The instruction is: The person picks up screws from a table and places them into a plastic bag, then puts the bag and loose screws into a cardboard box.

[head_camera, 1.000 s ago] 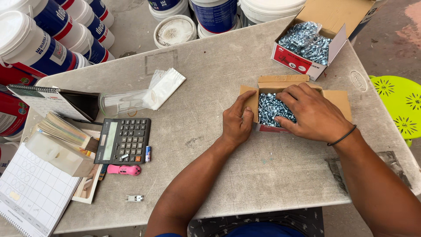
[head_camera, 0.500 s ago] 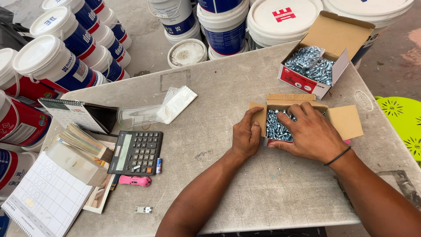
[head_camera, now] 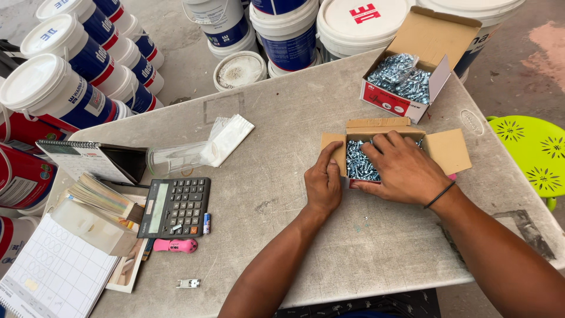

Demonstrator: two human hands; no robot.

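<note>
Hands point(head_camera: 406, 171) in open cardboard screw box point(head_camera: 447, 150)

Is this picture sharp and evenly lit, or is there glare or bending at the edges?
Head view: soft, even daylight, only faint shadows under the hands; left hand and right hand on the open box of screws are sharp; mild glare on the white bucket lids; the table edge bows slightly, wide-lens distortion.

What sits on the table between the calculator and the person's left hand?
Only bare grey table separates calculator and left hand, in the head view.
</note>
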